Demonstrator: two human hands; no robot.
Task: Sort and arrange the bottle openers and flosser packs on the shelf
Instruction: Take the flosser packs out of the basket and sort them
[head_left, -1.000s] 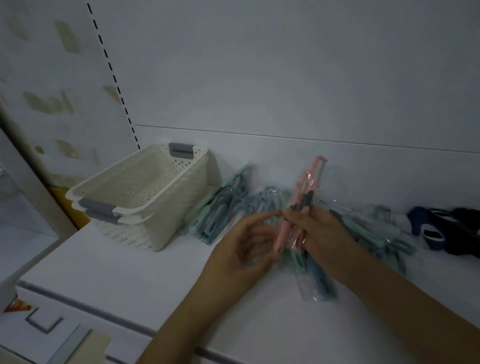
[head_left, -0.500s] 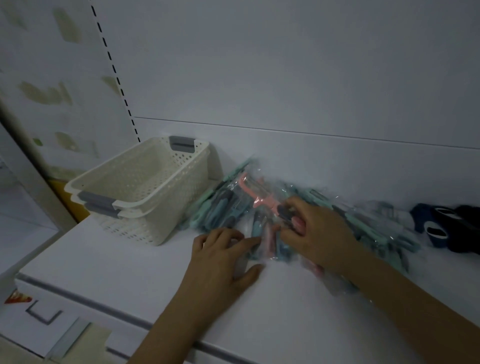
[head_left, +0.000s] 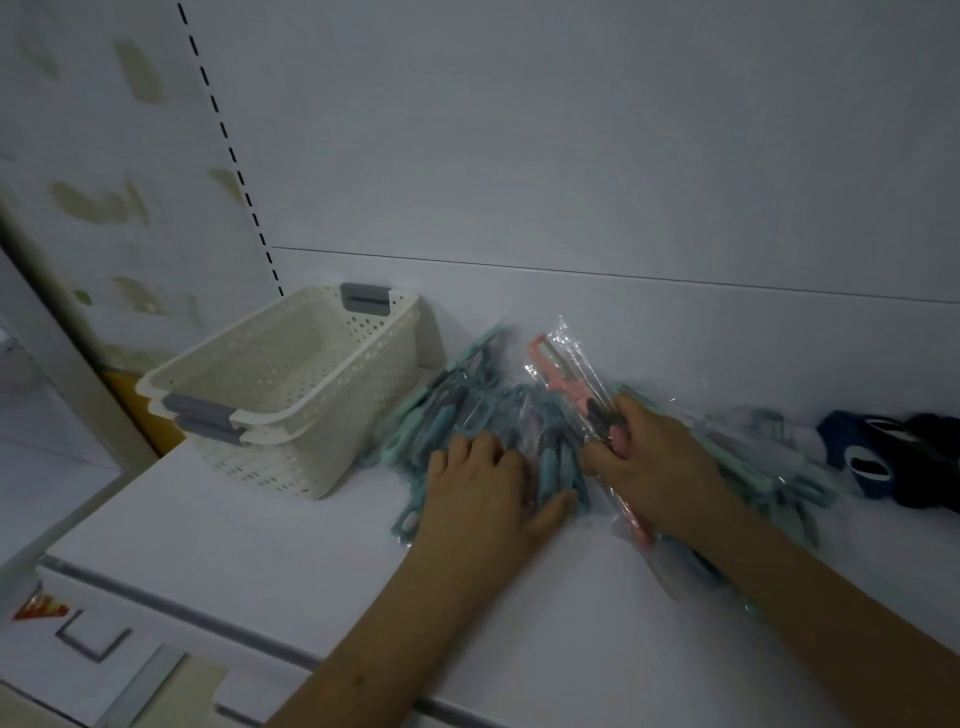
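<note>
A heap of teal and blue flosser packs (head_left: 457, 410) in clear wrap lies on the white shelf (head_left: 260, 545) against the back wall. My left hand (head_left: 488, 488) lies flat on the heap with fingers spread. My right hand (head_left: 654, 462) grips a pink flosser pack (head_left: 561, 369) whose top end points up and to the left. More teal packs (head_left: 753, 462) spread out to the right under my right forearm. Dark blue bottle openers (head_left: 878, 452) lie at the far right.
Two nested cream perforated baskets (head_left: 291, 384) with grey handles stand at the shelf's left end, next to the heap. The shelf's front edge (head_left: 171, 608) runs below my forearms. A white back panel rises behind everything.
Both hands have come down from mid-air onto the heap. The pink pack went from upright to tilted low towards the left. My left hand moved from an open cupped pose to lying flat on the packs.
</note>
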